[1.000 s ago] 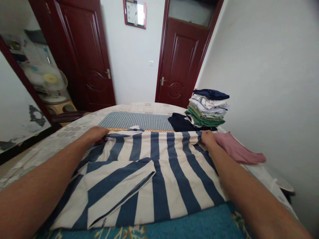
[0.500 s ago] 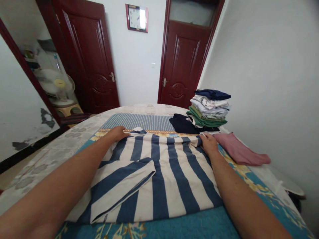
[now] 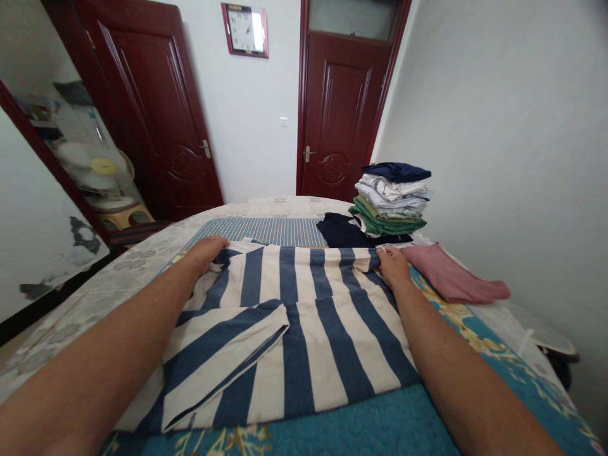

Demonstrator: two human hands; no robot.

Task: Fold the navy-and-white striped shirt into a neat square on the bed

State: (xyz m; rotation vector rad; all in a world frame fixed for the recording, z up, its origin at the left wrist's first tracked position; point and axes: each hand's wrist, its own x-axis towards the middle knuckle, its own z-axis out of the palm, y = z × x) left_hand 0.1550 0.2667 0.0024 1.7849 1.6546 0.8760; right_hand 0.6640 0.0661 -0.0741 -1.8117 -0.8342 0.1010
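A blue and white striped garment (image 3: 297, 316) lies spread over the teal floral cloth (image 3: 370, 421), with one striped part folded diagonally across its left side. My left hand (image 3: 212, 250) is closed on the garment's far left corner. At the far right corner, my right hand (image 3: 392, 261) pinches the fabric. Between the two hands the far edge is stretched nearly straight and looks slightly raised. Some fingertips of my left hand are hidden by the cloth.
Folded clothes (image 3: 392, 199) are stacked at the back right, beside a dark folded garment (image 3: 339, 231). A pink cloth (image 3: 453, 272) lies right of my right hand. Beyond the table are two red doors, a wall clock (image 3: 246, 30) and a fan (image 3: 102, 166).
The garment's far edge has been pulled straighter and a little higher between my hands. My left hand has shifted slightly left. The whole view has moved a little.
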